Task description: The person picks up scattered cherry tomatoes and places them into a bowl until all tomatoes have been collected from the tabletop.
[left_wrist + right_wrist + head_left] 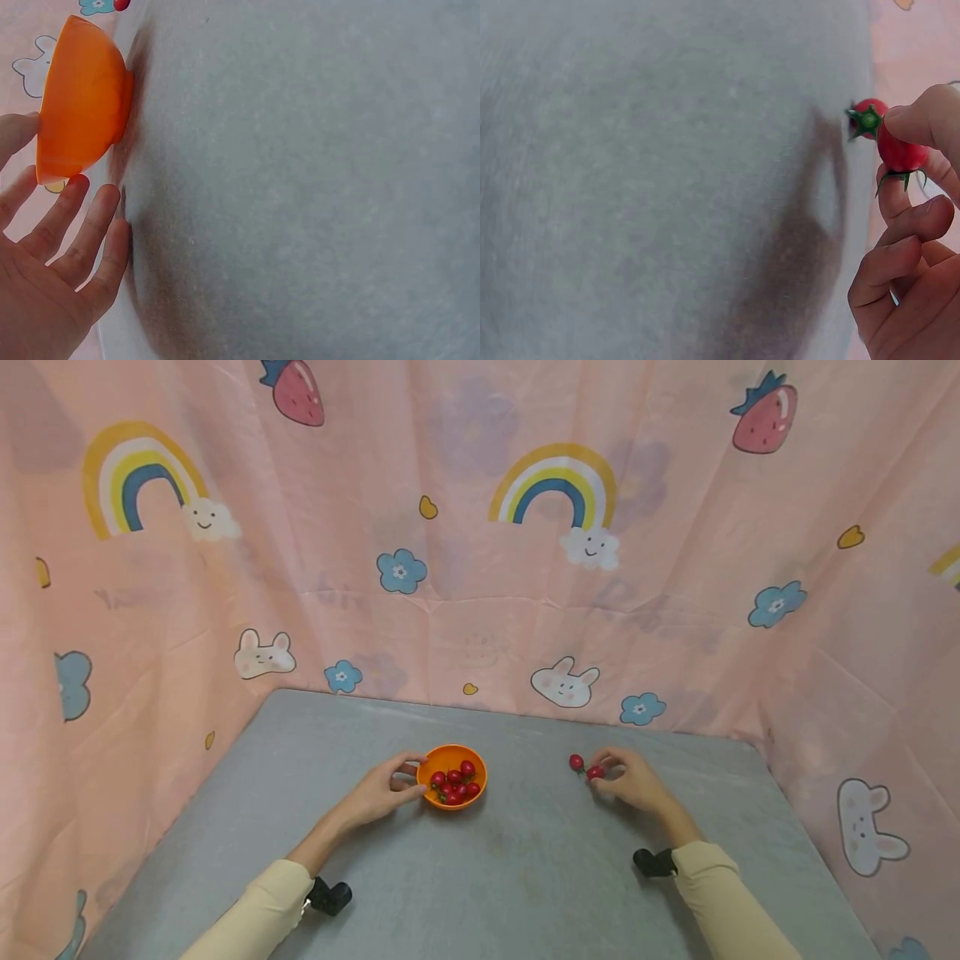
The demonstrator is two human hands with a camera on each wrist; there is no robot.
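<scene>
An orange bowl stands on the table with several red cherry tomatoes inside. At its left side my left hand touches the rim with thumb and fingertips; the fingers look fairly straight in the left wrist view, spread against the bowl. Over to the right, my right hand pinches one cherry tomato between thumb and fingers, its green stem end pointing down in the right wrist view. Just beyond it lies a second cherry tomato, whose green calyx shows in the right wrist view.
A grey cloth-like surface covers the table. Pink curtain printed with rainbows, rabbits and flowers rises along the back and both sides. Black wrist mounts sit at the cream sleeves.
</scene>
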